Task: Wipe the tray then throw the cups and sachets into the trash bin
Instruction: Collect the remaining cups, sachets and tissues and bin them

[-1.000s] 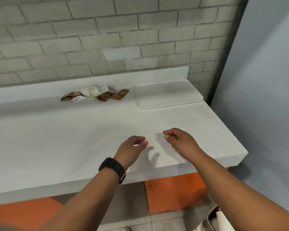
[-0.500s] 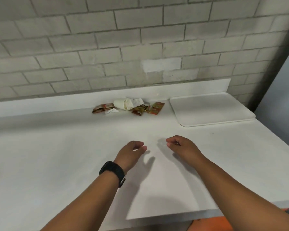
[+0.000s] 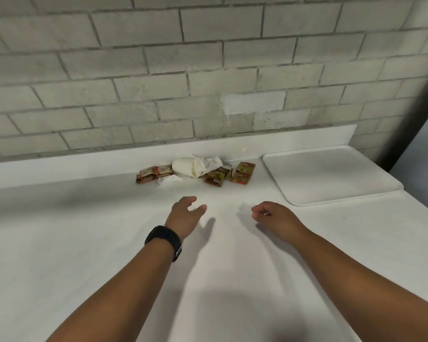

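Two empty hands held over the white countertop [image 3: 84,243], short of the litter.

Nothing is gripped: the left hand [image 3: 184,214], a black watch [image 3: 164,240] on its wrist, is held with fingers loosely spread, and the right hand [image 3: 274,217] with fingers loosely curled. At 12 o'clock from the hands, a crumpled white paper cup [image 3: 185,167] and red-brown sachets [image 3: 242,172] are heaped against the grey brick wall [image 3: 158,70]. At 2 o'clock the flat white rectangular tray [image 3: 331,176] is seen.

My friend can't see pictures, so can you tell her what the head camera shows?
Two bare hands, the left hand and the right hand, reach out over a white counter, holding nothing. Near the brick wall lie a tipped paper cup, crumpled napkins and several sachets, with a white tray to their right.
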